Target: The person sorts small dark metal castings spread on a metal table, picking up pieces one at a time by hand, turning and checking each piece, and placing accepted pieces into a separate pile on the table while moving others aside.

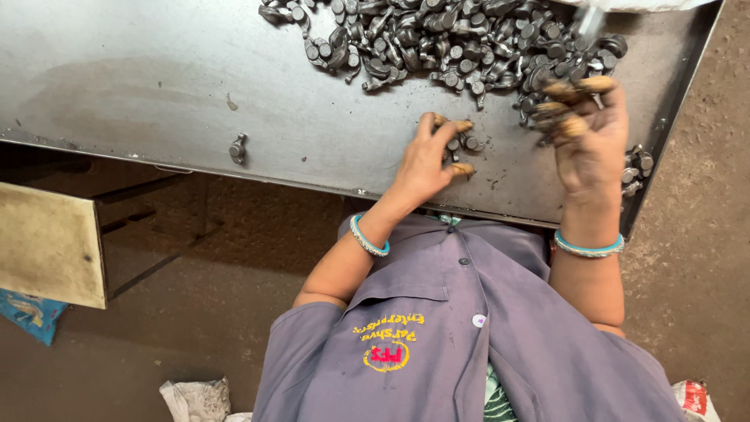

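A pile of small dark metal parts [437,39] lies at the far side of a grey steel table [156,86]. My left hand [426,164] rests on the table near its front edge, its fingers closed around a few of the metal parts [467,143]. My right hand [590,144] is raised at the pile's right end, palm toward me, with fingers curled on several parts [556,109]. The fingertips of both hands wear brownish caps. Each wrist carries a turquoise bangle. I wear a grey-purple shirt [469,336].
One loose part [238,147] lies alone on the table's left front. A few more parts [637,168] sit at the right edge. A pale wooden board [47,242] stands to the left, a blue bag [31,312] and crumpled white bags [195,398] on the dirt floor.
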`<action>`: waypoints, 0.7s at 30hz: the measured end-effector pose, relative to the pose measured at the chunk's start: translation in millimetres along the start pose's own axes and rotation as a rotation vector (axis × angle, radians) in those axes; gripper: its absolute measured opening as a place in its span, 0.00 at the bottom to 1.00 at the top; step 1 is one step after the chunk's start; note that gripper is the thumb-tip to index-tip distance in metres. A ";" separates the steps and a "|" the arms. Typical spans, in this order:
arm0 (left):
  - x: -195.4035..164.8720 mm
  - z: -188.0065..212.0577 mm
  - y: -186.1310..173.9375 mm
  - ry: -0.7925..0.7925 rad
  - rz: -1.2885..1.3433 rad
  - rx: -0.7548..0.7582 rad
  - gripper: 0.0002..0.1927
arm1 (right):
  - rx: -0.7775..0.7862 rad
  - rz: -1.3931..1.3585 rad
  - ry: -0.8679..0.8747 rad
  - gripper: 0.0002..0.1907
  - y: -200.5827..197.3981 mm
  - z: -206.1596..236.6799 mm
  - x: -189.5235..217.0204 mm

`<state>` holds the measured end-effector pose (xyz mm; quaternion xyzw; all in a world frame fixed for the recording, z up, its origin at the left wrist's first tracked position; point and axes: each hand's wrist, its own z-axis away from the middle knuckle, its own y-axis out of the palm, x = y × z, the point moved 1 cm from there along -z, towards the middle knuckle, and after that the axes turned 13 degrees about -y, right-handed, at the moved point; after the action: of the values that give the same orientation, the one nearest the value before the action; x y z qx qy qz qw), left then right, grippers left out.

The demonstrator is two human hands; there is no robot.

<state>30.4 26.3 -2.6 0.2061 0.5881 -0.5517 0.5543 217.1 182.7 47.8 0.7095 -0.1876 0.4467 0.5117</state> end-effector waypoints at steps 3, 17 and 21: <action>5.2 -0.8 -5.4 0.018 0.035 -0.117 0.23 | 0.402 0.871 -0.024 0.20 25.1 9.4 -16.2; 10.2 -5.0 1.7 0.011 0.771 0.250 0.19 | 0.048 -0.005 0.464 0.16 -21.5 40.4 -59.5; 13.1 -8.7 11.6 0.030 0.777 0.206 0.16 | 0.008 -0.107 0.553 0.17 -26.4 44.9 -60.6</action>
<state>32.7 32.7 -20.9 0.4755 0.4162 -0.3540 0.6895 223.9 141.7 -20.5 0.5715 -0.0012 0.5965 0.5635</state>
